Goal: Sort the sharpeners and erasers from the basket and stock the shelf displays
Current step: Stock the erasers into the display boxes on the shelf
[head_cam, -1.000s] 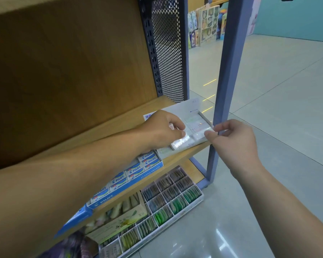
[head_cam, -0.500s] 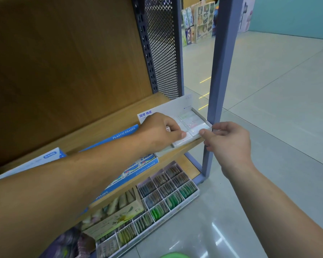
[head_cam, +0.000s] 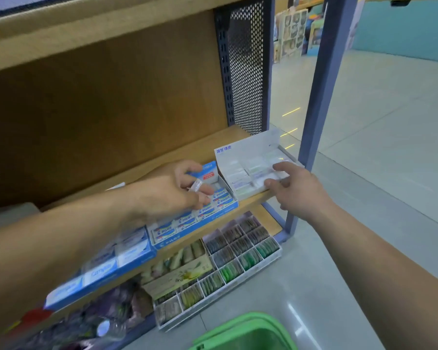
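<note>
A white eraser display box (head_cam: 248, 145) stands at the right end of the wooden shelf (head_cam: 253, 200), filled with clear-wrapped erasers (head_cam: 257, 164). My right hand (head_cam: 297, 192) is at its front right corner, forefinger on top of the erasers and thumb against the front wall. My left hand (head_cam: 167, 190) hovers over the blue Pilot eraser box (head_cam: 224, 199) beside it and pinches a small clear-wrapped eraser (head_cam: 196, 185) between its fingers. The green basket (head_cam: 245, 332) shows at the bottom edge; its contents are hidden.
More blue eraser boxes (head_cam: 137, 248) line the shelf to the left. Below, a divided tray of coloured items (head_cam: 240, 251) and a cardboard box (head_cam: 177, 271) sit on the bottom shelf. A grey-blue post (head_cam: 321, 97) and perforated panel (head_cam: 245, 66) close the right end.
My left hand has drawn back from the white box to the left, over the Pilot box, with a small wrapped eraser in its fingers. The view has dropped and the green basket has appeared.
</note>
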A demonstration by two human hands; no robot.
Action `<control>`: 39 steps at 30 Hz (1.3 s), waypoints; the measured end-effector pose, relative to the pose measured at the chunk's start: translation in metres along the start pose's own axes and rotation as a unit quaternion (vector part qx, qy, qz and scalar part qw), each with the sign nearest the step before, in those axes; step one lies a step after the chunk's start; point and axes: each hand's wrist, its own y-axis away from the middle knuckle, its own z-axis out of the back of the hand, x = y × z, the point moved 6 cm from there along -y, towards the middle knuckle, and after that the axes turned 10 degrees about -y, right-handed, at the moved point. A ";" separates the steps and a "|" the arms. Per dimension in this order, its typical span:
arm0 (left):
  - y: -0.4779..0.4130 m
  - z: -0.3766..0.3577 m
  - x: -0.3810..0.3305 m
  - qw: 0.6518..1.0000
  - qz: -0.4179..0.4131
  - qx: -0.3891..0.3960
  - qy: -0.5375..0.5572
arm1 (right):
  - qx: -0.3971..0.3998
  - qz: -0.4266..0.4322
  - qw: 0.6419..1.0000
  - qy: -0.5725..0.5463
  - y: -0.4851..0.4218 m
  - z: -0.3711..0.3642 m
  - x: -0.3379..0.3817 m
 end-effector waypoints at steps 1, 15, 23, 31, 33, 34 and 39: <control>0.005 0.007 0.005 1.000 0.007 -0.018 -0.003 | -0.007 0.005 1.000 0.012 0.000 0.001 0.004; -0.003 0.039 0.033 0.970 0.015 -0.165 -0.179 | 0.065 0.146 0.983 0.087 0.033 -0.069 0.068; -0.033 0.015 0.047 0.967 0.027 -0.129 -0.219 | 0.051 0.123 0.989 0.064 0.022 -0.070 0.050; -0.029 0.010 0.061 0.976 0.027 -0.130 -0.172 | 0.055 0.112 0.991 0.040 0.022 -0.071 0.046; -0.025 0.010 0.058 0.970 0.010 -0.142 -0.197 | 0.053 0.112 0.992 0.037 0.022 -0.071 0.045; -0.022 0.010 0.057 0.968 0.000 -0.150 -0.201 | 0.053 0.113 0.992 0.036 0.023 -0.071 0.045; -0.017 0.010 0.061 0.977 0.004 -0.142 -0.160 | 0.051 0.111 0.992 0.030 0.022 -0.072 0.043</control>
